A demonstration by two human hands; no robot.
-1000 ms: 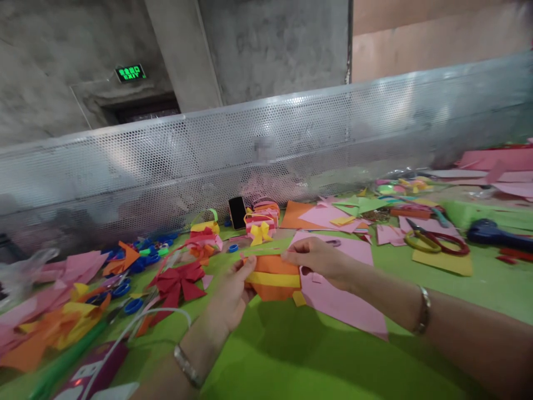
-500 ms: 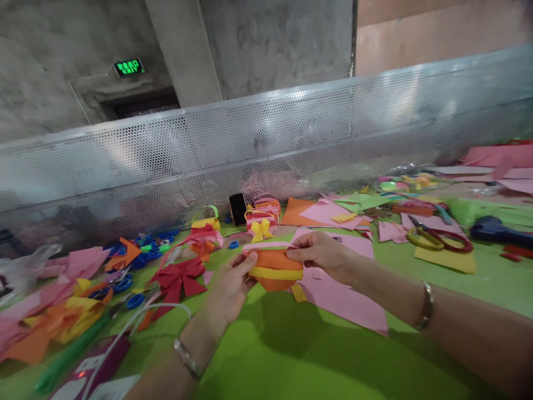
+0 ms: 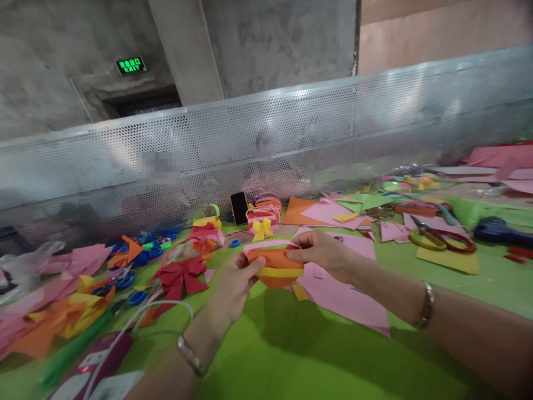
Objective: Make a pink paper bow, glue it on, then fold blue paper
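Note:
Between both hands, above the green tabletop, is a small folded orange paper bag [image 3: 272, 258] with a yellow band across it and a pink strip along its top. My left hand [image 3: 234, 286] pinches its left side, thumb on the front. My right hand [image 3: 327, 254] grips the upper right corner between thumb and fingers, which partly cover it. Under the right hand lies a sheet of pink paper [image 3: 353, 303], with a small yellow scrap [image 3: 298, 292] at its left edge. Beyond the hands stands a finished-looking paper bag with a yellow bow [image 3: 262, 228].
To the left are a red paper bow [image 3: 182, 276], blue-handled scissors [image 3: 125, 280], paper scraps and a purple power strip [image 3: 102, 361] with a white cable. A phone [image 3: 239, 208] leans on the perforated metal screen [image 3: 233, 133]. Scissors [image 3: 441, 240] and a dark blue glue gun [image 3: 502, 229] lie right.
The orange paper bag's top has tilted a little, and its pink strip now bows upward. My left thumb has shifted slightly right and down across the front. Both hands keep their hold.

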